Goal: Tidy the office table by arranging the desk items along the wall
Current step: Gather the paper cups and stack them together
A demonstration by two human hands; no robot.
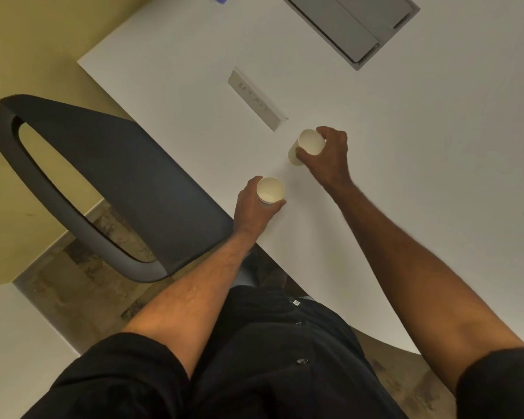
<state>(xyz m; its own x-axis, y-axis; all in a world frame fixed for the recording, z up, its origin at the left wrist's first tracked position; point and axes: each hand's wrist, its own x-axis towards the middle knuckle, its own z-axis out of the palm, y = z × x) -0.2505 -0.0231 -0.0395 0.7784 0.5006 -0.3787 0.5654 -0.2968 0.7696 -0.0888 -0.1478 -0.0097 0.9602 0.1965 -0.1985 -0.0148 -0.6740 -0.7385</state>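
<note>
we start with the white table (pixel 375 146), which fills most of the view, with a dark chair (pixel 139 189) pushed against its edge to the outside of our left grip. a grey cable tray (pixel 354 22) sits well beyond our right grip, and a folded name card (pixel 254 98) lies just past it. our right hand (pixel 327 152) curls around 1 paper cup (pixel 307 143), and our left hand (pixel 254 204) wraps a second paper cup (pixel 270 190) near the table edge. we judge this as the pick-up step: both cups gripped, neither yet placed. next we need to carry them forward, beyond both grips, toward the wall side.
</note>
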